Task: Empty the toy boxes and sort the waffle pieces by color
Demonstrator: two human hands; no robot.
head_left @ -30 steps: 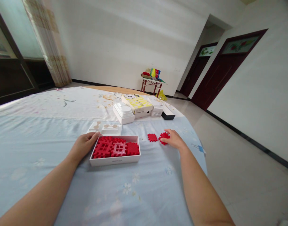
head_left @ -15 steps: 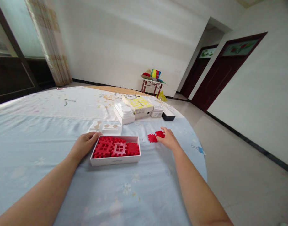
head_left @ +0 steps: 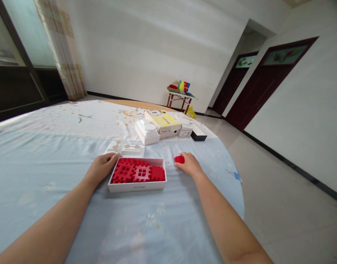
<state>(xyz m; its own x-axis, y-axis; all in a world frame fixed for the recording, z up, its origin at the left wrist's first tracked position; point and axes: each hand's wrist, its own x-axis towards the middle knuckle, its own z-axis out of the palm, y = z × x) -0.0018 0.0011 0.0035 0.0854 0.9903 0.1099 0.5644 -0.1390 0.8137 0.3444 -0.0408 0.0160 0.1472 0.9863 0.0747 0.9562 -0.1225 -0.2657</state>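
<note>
A white open box (head_left: 137, 186) stands on the cloth, filled with red interlocking building blocks (head_left: 123, 173), one with a pinkish window-grid frame (head_left: 141, 173). At the box's far left corner, my left hand (head_left: 104, 167) grips its side, with thumb and fingertips near the rim. To the right of the box, my right hand (head_left: 189, 164) is closed on red building blocks (head_left: 179, 159) just over the cloth. My fingers cover part of these blocks, so their number is unclear.
Behind the box lies a white tray (head_left: 133, 150). Farther back are a white box with a round raised form (head_left: 147, 136), a yellow-and-white box (head_left: 168, 126), a small white box (head_left: 185, 131) and a black-sided box (head_left: 199, 135). A blue clip (head_left: 236, 176) sits at the table's right edge.
My right hand has moved slightly left and closed around the red blocks, where two pieces lay side by side before. My left hand has stayed at the box. The view has shifted a little.
</note>
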